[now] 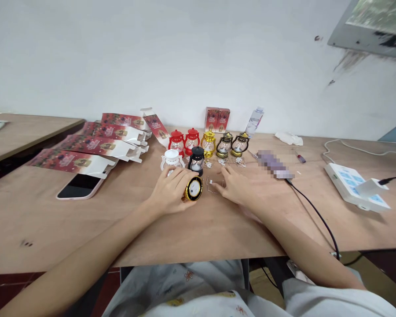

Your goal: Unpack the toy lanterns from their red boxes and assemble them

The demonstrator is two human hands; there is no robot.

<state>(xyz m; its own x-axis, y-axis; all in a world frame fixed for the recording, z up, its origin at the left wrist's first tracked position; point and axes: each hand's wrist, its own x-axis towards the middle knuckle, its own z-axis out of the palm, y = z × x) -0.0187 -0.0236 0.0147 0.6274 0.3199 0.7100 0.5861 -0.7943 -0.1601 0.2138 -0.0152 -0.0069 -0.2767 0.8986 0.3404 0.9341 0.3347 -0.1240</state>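
My left hand (170, 190) is wrapped round a small gold lantern (194, 188), tipped over so its round black-and-gold base faces me. To its right, my right hand (236, 187) is open low over the table, thumb and fingers apart. Beside that thumb lies a thin wire piece (212, 188) with a small white part; whether the hand touches it I cannot tell. Just beyond my left hand stand a white lantern (172, 159) and a black lantern (196, 161). Behind them is a row with two red lanterns (192, 140), a gold lantern (208, 144) and two bronze lanterns (240, 145).
Flattened red boxes (72, 162) fan out at the left, partly over a phone (81, 186). Upright red boxes (217, 119) and a bottle (254, 121) stand by the wall. Rightward lie a blurred-out purple object (274, 164) with a black cable and a power strip (354, 187).
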